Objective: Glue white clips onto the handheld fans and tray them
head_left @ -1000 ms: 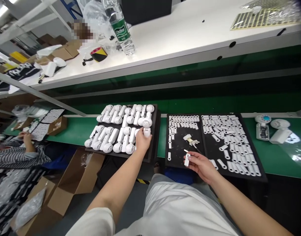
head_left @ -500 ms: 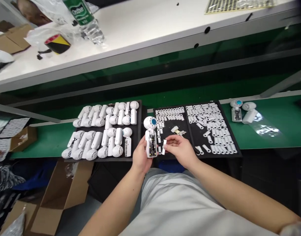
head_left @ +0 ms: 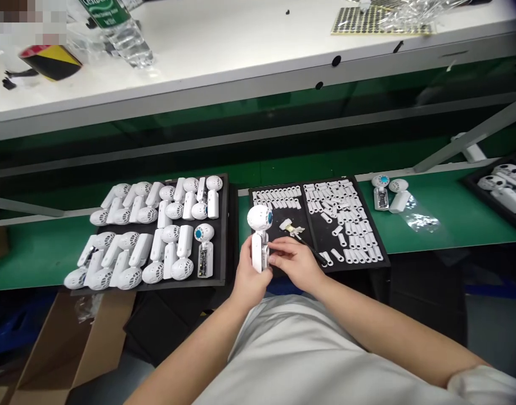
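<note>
My left hand (head_left: 249, 278) is wrapped round a white round-headed device (head_left: 258, 247), held upright with its side turned toward me. The fingers of my right hand (head_left: 294, 261) are pinched at the device's right side; what lies between them is too small to make out. To the left, a black tray (head_left: 224, 225) bears rows of similar white devices, one (head_left: 205, 259) with its inner parts exposed. Many small white covers (head_left: 359, 228) fill much of the divided black tray (head_left: 380, 247) on the right. A whitish tool or brush with a dark handle (head_left: 292, 228) rests in that tray.
Two devices (head_left: 381, 198) stand on the green bench (head_left: 447, 225) near clear plastic film. Another dark tray (head_left: 485, 208) is at far right. A white shelf (head_left: 224, 50) above holds a bottle (head_left: 125, 36) and striped tape (head_left: 53, 62). An open carton (head_left: 97, 343) is low left.
The device in my left hand has turned, so its open inside faces right. My right fingers have moved against its side. The view has shifted right, and an exposed device now shows at the left tray's corner.
</note>
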Tool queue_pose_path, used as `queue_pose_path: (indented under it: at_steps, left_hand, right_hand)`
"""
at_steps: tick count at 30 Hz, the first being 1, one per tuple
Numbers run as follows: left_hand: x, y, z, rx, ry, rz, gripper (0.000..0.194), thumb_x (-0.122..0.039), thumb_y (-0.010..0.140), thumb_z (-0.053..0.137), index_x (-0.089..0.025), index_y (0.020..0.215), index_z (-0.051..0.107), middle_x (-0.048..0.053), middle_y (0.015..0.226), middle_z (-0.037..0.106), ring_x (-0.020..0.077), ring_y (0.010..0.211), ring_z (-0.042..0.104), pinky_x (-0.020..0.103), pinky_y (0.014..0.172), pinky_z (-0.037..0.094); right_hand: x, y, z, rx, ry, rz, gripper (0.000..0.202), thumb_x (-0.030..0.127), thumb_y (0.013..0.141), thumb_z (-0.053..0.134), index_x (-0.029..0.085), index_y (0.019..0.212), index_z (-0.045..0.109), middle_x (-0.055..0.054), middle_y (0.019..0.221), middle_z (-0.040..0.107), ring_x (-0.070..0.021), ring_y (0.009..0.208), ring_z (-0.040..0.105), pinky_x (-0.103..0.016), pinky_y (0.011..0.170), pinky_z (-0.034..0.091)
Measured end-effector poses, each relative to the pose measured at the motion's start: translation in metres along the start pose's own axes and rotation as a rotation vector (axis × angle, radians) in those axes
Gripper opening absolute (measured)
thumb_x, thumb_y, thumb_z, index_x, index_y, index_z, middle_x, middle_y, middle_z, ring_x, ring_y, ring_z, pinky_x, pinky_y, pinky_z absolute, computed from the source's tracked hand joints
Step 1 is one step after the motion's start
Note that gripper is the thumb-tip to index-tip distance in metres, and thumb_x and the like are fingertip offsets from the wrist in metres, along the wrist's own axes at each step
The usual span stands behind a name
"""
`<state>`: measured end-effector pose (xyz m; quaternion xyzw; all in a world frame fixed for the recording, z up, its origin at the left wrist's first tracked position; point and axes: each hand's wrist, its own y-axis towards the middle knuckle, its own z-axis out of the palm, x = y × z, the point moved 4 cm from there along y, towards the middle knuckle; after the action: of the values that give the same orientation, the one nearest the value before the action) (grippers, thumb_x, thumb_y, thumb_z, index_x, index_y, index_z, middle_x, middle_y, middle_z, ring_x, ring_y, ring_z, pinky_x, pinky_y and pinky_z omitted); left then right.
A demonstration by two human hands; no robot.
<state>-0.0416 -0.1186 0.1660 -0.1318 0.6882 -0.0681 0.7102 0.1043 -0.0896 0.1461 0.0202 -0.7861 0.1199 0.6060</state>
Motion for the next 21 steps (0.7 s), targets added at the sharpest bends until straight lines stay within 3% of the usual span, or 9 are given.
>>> queue_pose_path:
  at_steps: [3, 6, 8, 10, 12, 15, 17, 19, 21]
  left_hand:
    - [0.018, 0.015, -0.001, 0.014, -0.293, -0.114, 0.076, -0.011, 0.056, 0.065, -0.022, 0.128, 0.045, 0.005, 0.107, 0.060, 0.0160, 0.077, 0.059, 0.027, 0.061, 0.048]
    - [0.038, 0.030, -0.001, 0.061, -0.486, -0.136, 0.065, -0.011, 0.056, 0.066, -0.022, 0.119, 0.051, 0.005, 0.107, 0.058, 0.0139, 0.074, 0.056, 0.027, 0.058, 0.047]
    - [0.051, 0.037, -0.001, 0.098, -0.536, -0.112, 0.060, -0.012, 0.057, 0.067, -0.023, 0.115, 0.053, 0.006, 0.111, 0.058, 0.0143, 0.076, 0.056, 0.027, 0.059, 0.048]
    - [0.065, 0.041, 0.000, 0.118, -0.556, -0.065, 0.058, -0.014, 0.058, 0.070, -0.024, 0.113, 0.055, 0.006, 0.113, 0.058, 0.0151, 0.078, 0.056, 0.028, 0.059, 0.050]
    - [0.077, 0.043, 0.001, 0.106, -0.556, -0.011, 0.057, -0.015, 0.058, 0.071, -0.025, 0.112, 0.057, 0.006, 0.111, 0.058, 0.0157, 0.078, 0.056, 0.028, 0.058, 0.050]
    - [0.095, 0.044, 0.004, 0.064, -0.554, 0.053, 0.058, -0.014, 0.058, 0.072, -0.025, 0.113, 0.058, 0.006, 0.108, 0.058, 0.0162, 0.077, 0.056, 0.027, 0.057, 0.051]
    - [0.105, 0.043, 0.007, 0.057, -0.553, 0.097, 0.059, -0.014, 0.058, 0.072, -0.025, 0.114, 0.057, 0.005, 0.101, 0.058, 0.0154, 0.074, 0.054, 0.026, 0.056, 0.050]
    - [0.111, 0.039, 0.010, 0.075, -0.543, 0.148, 0.056, -0.016, 0.061, 0.073, -0.024, 0.113, 0.055, 0.004, 0.095, 0.058, 0.0148, 0.073, 0.054, 0.025, 0.058, 0.050]
    - [0.114, 0.033, 0.011, 0.086, -0.521, 0.196, 0.053, -0.020, 0.065, 0.074, -0.022, 0.114, 0.053, 0.004, 0.095, 0.057, 0.0151, 0.076, 0.055, 0.026, 0.062, 0.050]
  right_hand:
    - [-0.054, 0.024, -0.021, -0.055, -0.493, 0.041, 0.042, 0.030, 0.089, 0.062, 0.015, 0.128, 0.060, -0.014, 0.116, 0.066, -0.0229, 0.100, 0.065, -0.036, 0.090, 0.052]
    - [-0.124, 0.051, -0.039, -0.129, -0.713, 0.111, 0.048, 0.024, 0.079, 0.073, 0.004, 0.120, 0.060, -0.026, 0.113, 0.063, -0.0371, 0.109, 0.059, -0.049, 0.094, 0.045]
    - [-0.164, 0.063, -0.044, -0.129, -0.829, 0.103, 0.036, 0.022, 0.078, 0.073, 0.006, 0.109, 0.063, -0.026, 0.105, 0.065, -0.0395, 0.106, 0.058, -0.048, 0.090, 0.045]
    - [-0.189, 0.067, -0.046, -0.126, -0.913, 0.065, 0.016, 0.022, 0.085, 0.064, 0.011, 0.096, 0.064, -0.022, 0.095, 0.067, -0.0365, 0.100, 0.060, -0.043, 0.083, 0.045]
    - [-0.195, 0.060, -0.048, -0.139, -0.970, 0.002, 0.013, 0.026, 0.091, 0.052, 0.016, 0.088, 0.061, -0.018, 0.087, 0.067, -0.0322, 0.089, 0.063, -0.038, 0.074, 0.045]
    - [-0.173, 0.033, -0.041, -0.178, -0.905, -0.212, 0.021, 0.032, 0.095, 0.040, 0.022, 0.091, 0.058, -0.009, 0.072, 0.066, -0.0248, 0.063, 0.063, -0.033, 0.058, 0.040]
    - [-0.150, 0.007, -0.023, -0.148, -0.771, -0.451, 0.021, 0.030, 0.097, 0.037, 0.025, 0.095, 0.057, -0.004, 0.061, 0.062, -0.0208, 0.049, 0.058, -0.031, 0.051, 0.037]
    - [-0.131, -0.018, -0.001, -0.090, -0.672, -0.653, 0.019, 0.024, 0.097, 0.036, 0.025, 0.100, 0.055, -0.002, 0.061, 0.063, -0.0186, 0.048, 0.058, -0.030, 0.049, 0.039]
    - [-0.119, -0.037, 0.013, -0.058, -0.618, -0.749, 0.019, 0.018, 0.097, 0.036, 0.024, 0.102, 0.053, -0.001, 0.065, 0.064, -0.0169, 0.050, 0.060, -0.028, 0.049, 0.041]
